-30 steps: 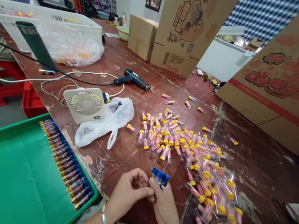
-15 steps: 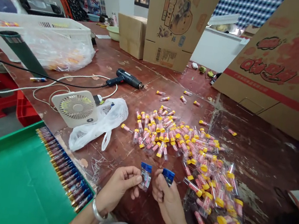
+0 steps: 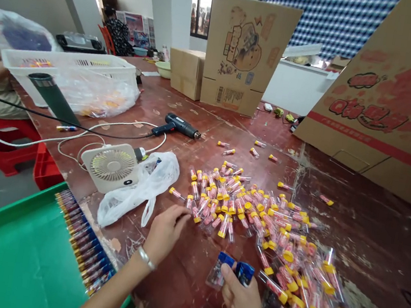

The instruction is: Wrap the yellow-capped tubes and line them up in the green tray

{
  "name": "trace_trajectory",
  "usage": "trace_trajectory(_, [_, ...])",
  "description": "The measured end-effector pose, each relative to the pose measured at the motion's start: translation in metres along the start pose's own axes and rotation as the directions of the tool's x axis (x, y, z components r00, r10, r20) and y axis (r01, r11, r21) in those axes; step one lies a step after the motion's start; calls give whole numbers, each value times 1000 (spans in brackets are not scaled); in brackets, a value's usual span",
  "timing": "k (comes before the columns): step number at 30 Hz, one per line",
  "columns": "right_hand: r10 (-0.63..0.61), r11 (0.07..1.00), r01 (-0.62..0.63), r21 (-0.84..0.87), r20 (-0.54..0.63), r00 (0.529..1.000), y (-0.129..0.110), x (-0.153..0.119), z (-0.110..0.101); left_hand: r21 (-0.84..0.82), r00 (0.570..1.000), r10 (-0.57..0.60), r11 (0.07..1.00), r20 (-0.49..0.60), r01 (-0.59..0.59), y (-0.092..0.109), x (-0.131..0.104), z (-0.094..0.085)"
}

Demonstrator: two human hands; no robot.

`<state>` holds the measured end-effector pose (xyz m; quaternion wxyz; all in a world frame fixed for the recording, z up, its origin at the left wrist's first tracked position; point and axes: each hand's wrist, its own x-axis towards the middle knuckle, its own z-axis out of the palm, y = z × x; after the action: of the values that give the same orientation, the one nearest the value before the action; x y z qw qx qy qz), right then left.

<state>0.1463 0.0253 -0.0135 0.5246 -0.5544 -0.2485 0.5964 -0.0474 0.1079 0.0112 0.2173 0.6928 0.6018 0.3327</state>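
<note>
My right hand (image 3: 242, 296) grips flat plastic sleeves between thumb and fingers: a partly clear printed blue sleeve (image 3: 219, 270) sticks out to the left, and a darker blue sleeve (image 3: 244, 272) shows above the thumb. My left hand (image 3: 166, 230), wearing a silver bangle, reaches over the table to the near left edge of a pile of tubes (image 3: 227, 198). Its thumb and fingers are apart, and no object shows in them. The tubes are clear with yellow caps and pink contents. Some fingertips are hidden from view.
A green tray (image 3: 9, 253) holds a row of wrapped tubes (image 3: 80, 243) at left. Beyond it are a white plastic bag (image 3: 138, 190), a small fan (image 3: 111, 165), a heat gun (image 3: 179, 125) with cords, and a white basket (image 3: 73, 59). Cardboard boxes (image 3: 248, 57) stand behind; people sit farther left.
My left hand has let go of the printed sleeve and moved forward to the tubes. Both sleeves are now together in my right hand. The view has tilted up slightly.
</note>
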Motion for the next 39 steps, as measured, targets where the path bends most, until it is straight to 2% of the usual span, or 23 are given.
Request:
trace_trajectory(3, [-8, 999, 9, 39, -42, 999, -1, 2, 0, 107, 999, 25, 994, 30, -28, -3, 31, 10])
trace_trajectory(5, [-16, 998, 20, 52, -64, 998, -2, 2, -1, 176, 998, 32, 984, 47, -40, 3, 41, 21])
trace_trajectory(8, [-16, 996, 24, 82, -97, 995, -4, 4, -3, 244, 998, 28, 969, 62, -43, 11, 46, 37])
trace_trajectory(11, [-11, 992, 26, 125, -121, 993, -6, 5, -5, 263, 998, 19, 964, 66, -36, 13, 42, 44])
trace_trajectory(14, [-19, 985, 42, 165, -139, 990, -7, 4, -6, 237, 999, 6, 971, 50, -18, 9, 32, 37])
trace_trajectory(17, [-20, 979, 45, 201, -124, 992, -8, 1, -6, 175, 1000, -11, 985, 23, 7, 4, 16, 19])
trace_trajectory(18, [-20, 976, 44, 211, -114, 993, -9, 1, -5, 96, 999, -29, 995, 30, 26, 4, 9, 12])
trace_trajectory(20, [-17, 973, 39, 228, -97, 995, -9, 0, -4, -199, 992, -84, 975, 93, 101, 4, -6, -2])
trace_trajectory(21, [-13, 972, 34, 233, -95, 995, -9, 0, -3, -387, 983, -112, 908, 144, 160, 5, -15, -8])
trace_trajectory(23, [-5, 970, 27, 243, -90, 996, -8, 0, -2, -690, 948, -152, 655, 279, 308, 10, -33, -15])
trace_trajectory(25, [-4, 968, 25, 250, -82, 997, -7, 1, 0, -800, 896, -160, 405, 414, 442, 16, -52, -16])
trace_trajectory(27, [-8, 969, 25, 247, -68, 998, -6, 0, 2, -807, 842, -146, 243, 519, 539, 23, -69, -10])
trace_trajectory(29, [-17, 972, 33, 231, -69, 997, -6, -1, 4, -797, 817, -153, 181, 556, 577, 30, -81, -2])
trace_trajectory(31, [-31, 979, 44, 201, -69, 997, -6, -4, 7, -790, 806, -170, 164, 568, 591, 37, -87, 6])
trace_trajectory(35, [-63, 991, 69, 118, -59, 996, -2, -9, 11, -785, 785, -194, 98, 588, 612, 49, -86, 15])
trace_trajectory(39, [-66, 996, 69, 60, -48, 997, 1, -10, 10, -756, 750, -176, 40, 638, 653, 52, -84, 17])
